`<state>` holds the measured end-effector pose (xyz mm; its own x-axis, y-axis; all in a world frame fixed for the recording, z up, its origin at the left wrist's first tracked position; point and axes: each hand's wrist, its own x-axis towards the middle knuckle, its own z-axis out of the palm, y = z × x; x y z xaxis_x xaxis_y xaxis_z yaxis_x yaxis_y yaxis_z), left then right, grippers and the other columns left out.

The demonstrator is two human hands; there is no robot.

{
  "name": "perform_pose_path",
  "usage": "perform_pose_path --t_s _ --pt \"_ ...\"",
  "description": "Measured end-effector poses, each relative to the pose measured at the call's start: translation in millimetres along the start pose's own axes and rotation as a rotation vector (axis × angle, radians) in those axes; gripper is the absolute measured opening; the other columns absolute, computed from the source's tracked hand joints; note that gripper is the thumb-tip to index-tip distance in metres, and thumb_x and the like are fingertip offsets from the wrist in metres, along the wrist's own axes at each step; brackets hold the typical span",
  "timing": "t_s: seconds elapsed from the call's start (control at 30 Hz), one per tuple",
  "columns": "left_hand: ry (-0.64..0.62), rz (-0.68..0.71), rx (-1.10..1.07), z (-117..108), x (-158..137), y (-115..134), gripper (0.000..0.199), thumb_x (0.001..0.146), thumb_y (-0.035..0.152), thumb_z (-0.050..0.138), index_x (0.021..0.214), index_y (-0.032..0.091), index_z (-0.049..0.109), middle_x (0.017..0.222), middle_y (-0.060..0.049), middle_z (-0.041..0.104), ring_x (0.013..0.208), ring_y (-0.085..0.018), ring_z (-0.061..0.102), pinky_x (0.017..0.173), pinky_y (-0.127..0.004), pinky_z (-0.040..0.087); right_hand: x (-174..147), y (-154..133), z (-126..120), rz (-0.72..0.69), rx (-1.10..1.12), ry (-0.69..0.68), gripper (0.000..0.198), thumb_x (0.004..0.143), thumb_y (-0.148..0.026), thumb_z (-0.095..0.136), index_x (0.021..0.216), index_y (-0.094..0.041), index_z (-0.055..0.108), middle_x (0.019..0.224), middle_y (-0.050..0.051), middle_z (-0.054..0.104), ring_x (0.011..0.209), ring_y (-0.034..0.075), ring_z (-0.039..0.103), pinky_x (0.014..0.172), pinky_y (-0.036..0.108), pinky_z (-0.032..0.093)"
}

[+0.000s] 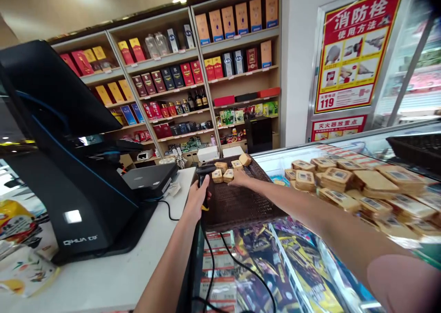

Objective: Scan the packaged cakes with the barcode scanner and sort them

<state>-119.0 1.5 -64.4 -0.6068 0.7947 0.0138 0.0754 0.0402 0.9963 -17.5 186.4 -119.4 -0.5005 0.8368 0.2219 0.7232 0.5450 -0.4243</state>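
My left hand (pixel 197 198) is wrapped around the handle of a black barcode scanner (pixel 206 169), whose head points right over a brown woven tray (pixel 227 207). A black cable runs down from it. My right hand (pixel 239 179) reaches across the tray, its fingers closed at the edge of a small tan packet (pixel 228 175) with a barcode label. Beside it lies a similar packet (pixel 217 176). Several more tan packets, such as one (pixel 245 159) at the far right corner, lie on the tray's far end. My right fingertips are partly hidden.
A checkout terminal (pixel 82 184) stands on the white counter (pixel 151 253) at left. Many tan packets (pixel 337 177) are heaped on the right. Below the tray is a freezer of wrapped goods (pixel 262 262). Shelves of boxes (pixel 165 81) line the back wall.
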Motion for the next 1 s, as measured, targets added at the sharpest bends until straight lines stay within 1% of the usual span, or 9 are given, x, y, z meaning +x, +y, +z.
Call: perform_pose_path --t_s 0.1,0.2,0.4,0.5,0.57,0.67,0.8,0.87,1.0 --pt "0.016 -0.020 0.012 -12 3 -8 0.058 0.063 0.070 0.072 0.082 0.018 0.057 0.061 0.003 0.054 0.052 -0.009 0.051 0.047 -0.019 0.040 27 -6 18 -0.011 -0.054 -0.064 0.040 0.094 -0.034 0.063 0.129 -0.018 0.056 0.133 0.011 0.057 0.112 0.027 0.061 0.092 0.049 0.052" --pt "0.029 -0.013 0.001 -19 5 -13 0.057 0.063 0.069 0.072 0.081 0.017 0.057 0.066 0.004 0.055 0.052 -0.008 0.050 0.047 -0.020 0.040 44 -4 24 -0.042 -0.098 -0.145 0.039 0.094 -0.034 0.062 0.129 -0.018 0.057 0.132 0.011 0.057 0.112 0.027 0.060 0.092 0.049 0.052" --pt "0.016 -0.010 -0.019 -20 5 -16 0.056 0.063 0.068 0.073 0.084 0.018 0.058 0.071 0.003 0.057 0.053 -0.008 0.051 0.048 -0.020 0.040 46 22 8 -0.228 -0.153 -0.371 0.035 0.094 -0.033 0.062 0.125 -0.017 0.059 0.125 0.010 0.061 0.104 0.024 0.064 0.087 0.044 0.055" --pt "-0.007 0.002 -0.008 -16 1 -14 0.055 0.065 0.068 0.071 0.081 0.018 0.057 0.064 0.004 0.053 0.054 -0.009 0.051 0.048 -0.019 0.039 32 33 -3 -0.309 -0.187 -0.384 0.031 0.094 -0.034 0.063 0.120 -0.017 0.062 0.121 0.009 0.063 0.102 0.023 0.065 0.085 0.043 0.056" --pt "-0.018 0.007 -0.010 -12 -5 -10 0.055 0.066 0.068 0.071 0.082 0.018 0.057 0.063 0.004 0.052 0.053 -0.008 0.050 0.048 -0.019 0.038 19 37 -11 -0.325 -0.206 -0.311 0.031 0.094 -0.035 0.063 0.118 -0.016 0.062 0.119 0.009 0.064 0.101 0.023 0.064 0.086 0.044 0.055" --pt "-0.059 0.026 -0.022 -4 -18 0 0.056 0.065 0.069 0.072 0.084 0.018 0.057 0.065 0.005 0.052 0.052 -0.008 0.049 0.047 -0.019 0.037 -6 40 -28 -0.297 -0.227 -0.106 0.035 0.093 -0.038 0.063 0.121 -0.017 0.060 0.123 0.009 0.061 0.105 0.024 0.062 0.089 0.045 0.052" --pt "-0.145 0.086 -0.010 13 -40 16 0.057 0.067 0.072 0.069 0.080 0.018 0.055 0.070 0.004 0.051 0.050 -0.006 0.046 0.045 -0.019 0.034 -44 43 -56 -0.257 -0.256 0.162 0.054 0.079 -0.040 0.074 0.123 -0.014 0.056 0.128 0.015 0.056 0.117 0.031 0.053 0.096 0.046 0.044" --pt "-0.195 0.103 0.012 22 -50 23 0.057 0.068 0.071 0.068 0.080 0.017 0.056 0.072 0.003 0.052 0.050 -0.005 0.046 0.044 -0.019 0.033 -62 45 -69 -0.230 -0.269 0.247 0.057 0.073 -0.039 0.076 0.120 -0.013 0.056 0.124 0.017 0.058 0.116 0.033 0.052 0.095 0.044 0.042" --pt "-0.294 0.116 0.048 38 -69 31 0.054 0.068 0.068 0.071 0.081 0.017 0.056 0.071 0.004 0.051 0.048 -0.005 0.045 0.044 -0.019 0.031 -90 51 -89 -0.165 -0.285 0.352 0.053 0.072 -0.041 0.074 0.115 -0.014 0.057 0.115 0.017 0.061 0.107 0.034 0.055 0.091 0.044 0.039"
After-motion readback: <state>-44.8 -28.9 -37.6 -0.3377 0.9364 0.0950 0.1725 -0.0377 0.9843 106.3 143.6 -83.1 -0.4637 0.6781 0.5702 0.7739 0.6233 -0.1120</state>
